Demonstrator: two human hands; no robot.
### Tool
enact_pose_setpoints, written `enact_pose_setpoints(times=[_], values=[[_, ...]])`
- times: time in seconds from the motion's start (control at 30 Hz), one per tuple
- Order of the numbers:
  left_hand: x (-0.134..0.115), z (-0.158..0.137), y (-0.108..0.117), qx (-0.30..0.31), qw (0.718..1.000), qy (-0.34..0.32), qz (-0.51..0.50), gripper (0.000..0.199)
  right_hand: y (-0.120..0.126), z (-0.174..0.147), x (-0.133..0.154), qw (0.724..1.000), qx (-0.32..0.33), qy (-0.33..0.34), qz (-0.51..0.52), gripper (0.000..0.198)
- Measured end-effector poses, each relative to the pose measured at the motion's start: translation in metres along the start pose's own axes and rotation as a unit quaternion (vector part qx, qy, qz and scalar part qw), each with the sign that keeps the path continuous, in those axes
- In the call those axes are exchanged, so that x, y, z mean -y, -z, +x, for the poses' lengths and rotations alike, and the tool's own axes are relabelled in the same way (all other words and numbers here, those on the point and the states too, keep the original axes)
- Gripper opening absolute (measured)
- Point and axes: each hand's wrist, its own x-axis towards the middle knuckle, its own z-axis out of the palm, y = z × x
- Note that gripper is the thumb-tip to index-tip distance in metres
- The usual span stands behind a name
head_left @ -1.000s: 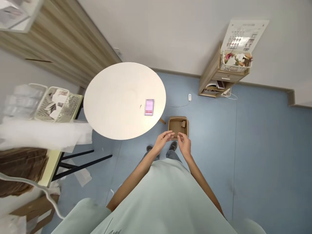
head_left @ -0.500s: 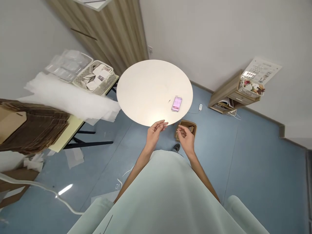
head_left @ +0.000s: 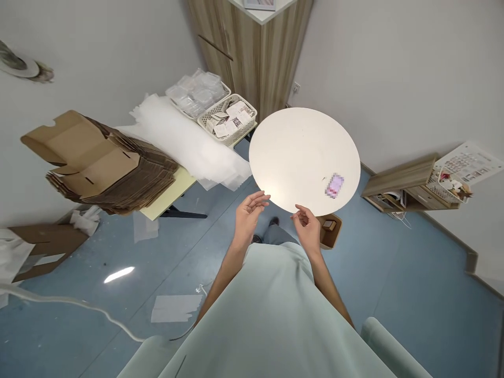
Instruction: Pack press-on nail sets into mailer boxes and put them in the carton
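Observation:
My left hand (head_left: 249, 212) is raised palm inward near the front edge of a round white table (head_left: 299, 142). Its fingers are apart and nothing lies in them. To its right, my right hand (head_left: 307, 226) hovers by the same edge, fingers curled loosely with a gap to the thumb, holding nothing visible. On the right part of the tabletop lies a pixelated pinkish-purple flat object (head_left: 334, 185), its kind blurred out. A tiny dark speck (head_left: 324, 178) sits beside it. Neither hand touches these.
At left, a side table (head_left: 169, 194) bears folded brown cardboard boxes (head_left: 114, 163), white foam sheets (head_left: 192, 142) and baskets of clear packs and cards (head_left: 228, 121). A brown bin (head_left: 333, 233) stands under the round table. A low wooden cabinet (head_left: 405, 181) is at right.
The view has swung left, so the round table and pinkish object now appear farther right and more of the cardboard stack shows. Both hands keep nearly the same pose.

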Motion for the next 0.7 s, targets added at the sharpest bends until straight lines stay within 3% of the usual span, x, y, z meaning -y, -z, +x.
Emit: enact_pose_setpoints(times=[0.2, 0.47, 0.57, 0.7], values=[[-0.033, 0.05, 0.041, -0.037, 0.999, -0.024, 0.019, 0.043, -0.056, 0.045, 0.027, 0.999, 0.042, 0.003, 0.012, 0.041], [-0.088, 0.142, 0.103, -0.115, 0.986, -0.081, 0.09, 0.042, -0.131, 0.117, 0.071, 0.993, 0.105, 0.006, 0.048, 0.042], [-0.101, 0.183, 0.115, -0.144, 0.98, -0.086, 0.105, 0.042, -0.15, 0.137, 0.087, 0.993, 0.11, 0.01, 0.048, 0.039], [-0.105, 0.242, 0.122, -0.13, 0.98, -0.094, 0.117, 0.042, -0.169, 0.156, 0.103, 0.993, 0.108, 0.013, 0.037, 0.039]])
